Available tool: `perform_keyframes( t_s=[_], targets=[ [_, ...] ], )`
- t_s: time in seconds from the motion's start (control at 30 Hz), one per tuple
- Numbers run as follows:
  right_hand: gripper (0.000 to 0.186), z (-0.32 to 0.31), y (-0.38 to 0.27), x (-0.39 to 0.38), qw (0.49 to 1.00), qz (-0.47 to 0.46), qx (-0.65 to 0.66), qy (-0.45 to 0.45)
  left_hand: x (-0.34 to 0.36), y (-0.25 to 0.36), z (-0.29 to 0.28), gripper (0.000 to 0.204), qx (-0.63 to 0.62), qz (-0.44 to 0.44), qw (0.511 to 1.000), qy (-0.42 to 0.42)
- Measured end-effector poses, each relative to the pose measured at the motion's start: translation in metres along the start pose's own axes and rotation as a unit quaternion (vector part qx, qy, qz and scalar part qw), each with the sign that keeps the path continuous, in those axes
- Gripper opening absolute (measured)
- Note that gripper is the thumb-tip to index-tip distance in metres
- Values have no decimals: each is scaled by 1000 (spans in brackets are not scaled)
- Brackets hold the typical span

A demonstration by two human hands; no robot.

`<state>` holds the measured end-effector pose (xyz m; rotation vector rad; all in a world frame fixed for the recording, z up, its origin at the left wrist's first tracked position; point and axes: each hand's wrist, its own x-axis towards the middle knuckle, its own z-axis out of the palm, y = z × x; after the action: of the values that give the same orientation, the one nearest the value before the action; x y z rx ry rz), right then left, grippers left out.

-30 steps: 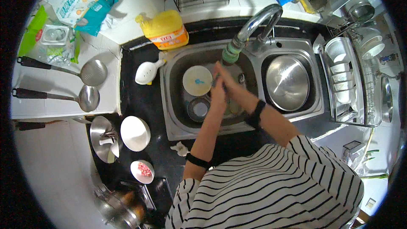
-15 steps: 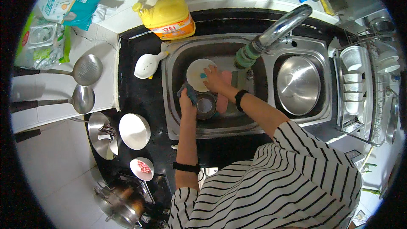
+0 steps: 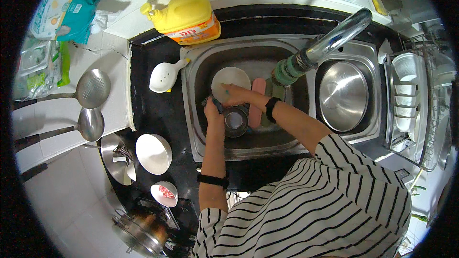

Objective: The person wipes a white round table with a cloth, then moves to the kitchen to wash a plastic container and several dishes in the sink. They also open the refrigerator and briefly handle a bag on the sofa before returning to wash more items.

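Observation:
A round white dish (image 3: 230, 77) lies in the left basin of the steel sink (image 3: 267, 149). My left hand (image 3: 212, 111) is closed around a dark grey-blue cloth (image 3: 218, 105) at the dish's lower left. Across the dish's near part reaches my right hand (image 3: 235, 95), its fingers bent and drawn together beside a small teal bit that I cannot make out. Just below the hands sits a small dark-rimmed metal pan or bowl (image 3: 235, 121). A long pink object (image 3: 258, 96) lies to the right, partly under my right forearm.
The faucet (image 3: 337, 38) with a green wrapped end leans over the basin. A large steel bowl (image 3: 343, 96) fills the right basin. On the left counter are a yellow jug (image 3: 191, 16), a white strainer (image 3: 163, 77) and white bowls (image 3: 154, 154). A dish rack (image 3: 420, 114) stands at right.
My right hand has drawn toward the dish's near edge and its spread fingers have come together. My left hand still grips the cloth. The whole view has shifted slightly.

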<state>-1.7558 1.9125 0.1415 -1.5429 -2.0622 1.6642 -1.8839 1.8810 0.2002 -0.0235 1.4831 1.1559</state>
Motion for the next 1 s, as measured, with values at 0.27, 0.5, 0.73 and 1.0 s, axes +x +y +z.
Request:
perform_keyframes(
  t_s=[0.27,0.5,0.73,1.0],
  targets=[
    [82,10,-6,-33,974,-201,43,93,-13,-1,18,47,195,76,978,-3],
    [54,-16,-15,-62,958,-172,86,212,-57,-17,6,40,251,203,931,-168],
    [60,-32,-70,-158,861,36,447,238,-154,-3,37,43,182,127,954,-200],
    [48,-42,-52,-152,775,-27,578,254,-244,-20,33,44,388,432,773,-254]
  ],
)
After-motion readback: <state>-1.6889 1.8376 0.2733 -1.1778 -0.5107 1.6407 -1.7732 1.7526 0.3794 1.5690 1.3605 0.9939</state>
